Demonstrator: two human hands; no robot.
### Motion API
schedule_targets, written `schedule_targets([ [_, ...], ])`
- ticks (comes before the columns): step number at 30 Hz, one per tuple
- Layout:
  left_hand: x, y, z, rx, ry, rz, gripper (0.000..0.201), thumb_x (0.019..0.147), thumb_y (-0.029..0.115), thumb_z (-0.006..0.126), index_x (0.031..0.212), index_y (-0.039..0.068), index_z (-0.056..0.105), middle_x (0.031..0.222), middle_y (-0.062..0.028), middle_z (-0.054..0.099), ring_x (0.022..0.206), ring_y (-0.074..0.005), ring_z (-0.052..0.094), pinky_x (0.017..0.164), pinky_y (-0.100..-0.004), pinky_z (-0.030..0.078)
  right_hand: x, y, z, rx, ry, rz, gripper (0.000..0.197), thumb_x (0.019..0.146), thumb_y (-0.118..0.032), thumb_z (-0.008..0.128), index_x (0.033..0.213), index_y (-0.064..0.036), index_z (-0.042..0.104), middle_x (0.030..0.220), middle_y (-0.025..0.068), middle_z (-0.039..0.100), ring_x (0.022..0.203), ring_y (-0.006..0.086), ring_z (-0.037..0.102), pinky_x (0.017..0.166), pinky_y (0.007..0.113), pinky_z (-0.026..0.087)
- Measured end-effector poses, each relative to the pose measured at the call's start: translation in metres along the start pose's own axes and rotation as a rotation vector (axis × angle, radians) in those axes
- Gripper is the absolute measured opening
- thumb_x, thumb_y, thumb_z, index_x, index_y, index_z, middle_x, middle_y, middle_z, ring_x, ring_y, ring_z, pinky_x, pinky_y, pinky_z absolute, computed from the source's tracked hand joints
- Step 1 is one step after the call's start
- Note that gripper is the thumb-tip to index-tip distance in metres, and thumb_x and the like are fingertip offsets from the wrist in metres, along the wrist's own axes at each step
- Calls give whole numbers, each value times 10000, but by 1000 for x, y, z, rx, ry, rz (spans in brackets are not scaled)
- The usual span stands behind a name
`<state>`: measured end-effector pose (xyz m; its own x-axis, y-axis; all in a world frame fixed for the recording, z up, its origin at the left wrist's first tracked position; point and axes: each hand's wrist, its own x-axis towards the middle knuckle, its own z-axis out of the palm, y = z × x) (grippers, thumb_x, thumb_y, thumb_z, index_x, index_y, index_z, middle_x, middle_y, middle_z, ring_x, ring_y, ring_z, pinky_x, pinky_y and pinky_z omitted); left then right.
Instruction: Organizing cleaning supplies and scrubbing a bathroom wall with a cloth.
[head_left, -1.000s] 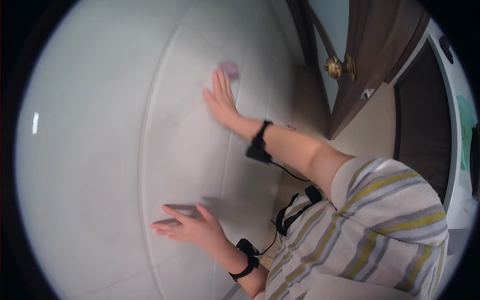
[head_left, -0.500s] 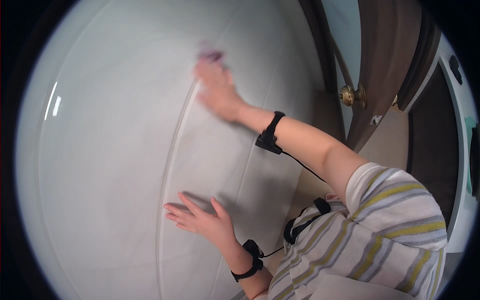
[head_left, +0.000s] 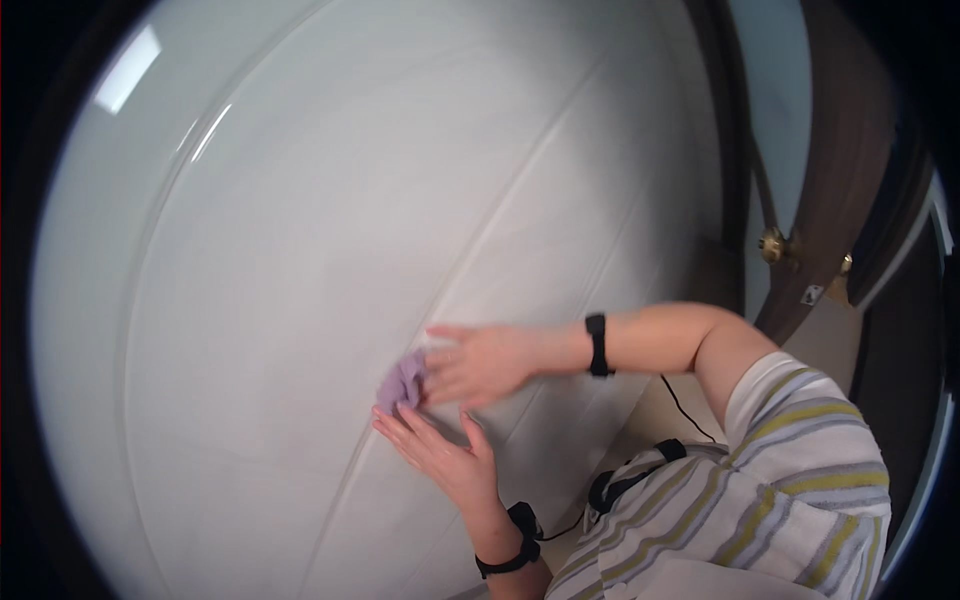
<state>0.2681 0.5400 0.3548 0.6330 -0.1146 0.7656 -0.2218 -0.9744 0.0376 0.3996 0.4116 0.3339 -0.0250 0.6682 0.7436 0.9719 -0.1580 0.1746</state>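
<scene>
A crumpled purple cloth (head_left: 403, 380) lies against the pale, shiny wall (head_left: 300, 230), across one of its long seams. My right hand (head_left: 480, 365), slightly blurred, has its fingers at the cloth's right side and holds it to the wall. Just below, my left hand (head_left: 445, 462) is open, its fingers stretched out along the wall. Its fingertips reach the cloth's lower edge; whether they press on it I cannot tell. Each wrist wears a black strap.
At the right stands a dark brown door (head_left: 840, 150) with a brass knob (head_left: 771, 245), ajar beside a dark frame. A thin black cable (head_left: 690, 412) hangs below my right forearm. Grooved seams run across the wall, and a strip of beige floor shows beneath my arm.
My right hand has come down the wall with the cloth, from high up to just above my left hand. The view has shifted, and my left hand stays open on the wall.
</scene>
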Motion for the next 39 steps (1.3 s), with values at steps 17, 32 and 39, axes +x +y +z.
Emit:
schedule_targets([
  [17, -60, -66, -42, 193, 240, -330, 745, 771, 135, 602, 1399, 12, 221, 1466, -246, 85, 1338, -453, 104, 1070, -528, 147, 63, -48, -3, -151, 74, 353, 753, 785, -446, 572, 1405, -140, 274, 1486, 94, 184, 1349, 400, 136, 1029, 603, 157],
  [32, -149, -99, 25, 44, -75, -287, 768, 762, 99, 644, 1399, 24, 223, 1439, -282, 120, 1327, -449, 157, 1056, -500, 213, 43, 31, -71, -878, 171, 328, 683, 917, -427, 311, 1436, -43, 87, 1500, 165, 13, 1370, 368, -35, 1075, 547, 10],
  [39, -162, -118, 37, -53, -31, -390, 782, 754, 158, 637, 1401, 24, 220, 1448, -273, 108, 1327, -449, 152, 1052, -523, 201, 31, -38, 90, -395, 84, -21, 690, 771, -435, 560, 1355, -122, 368, 1435, 73, 308, 1350, 291, 222, 1089, 502, 151],
])
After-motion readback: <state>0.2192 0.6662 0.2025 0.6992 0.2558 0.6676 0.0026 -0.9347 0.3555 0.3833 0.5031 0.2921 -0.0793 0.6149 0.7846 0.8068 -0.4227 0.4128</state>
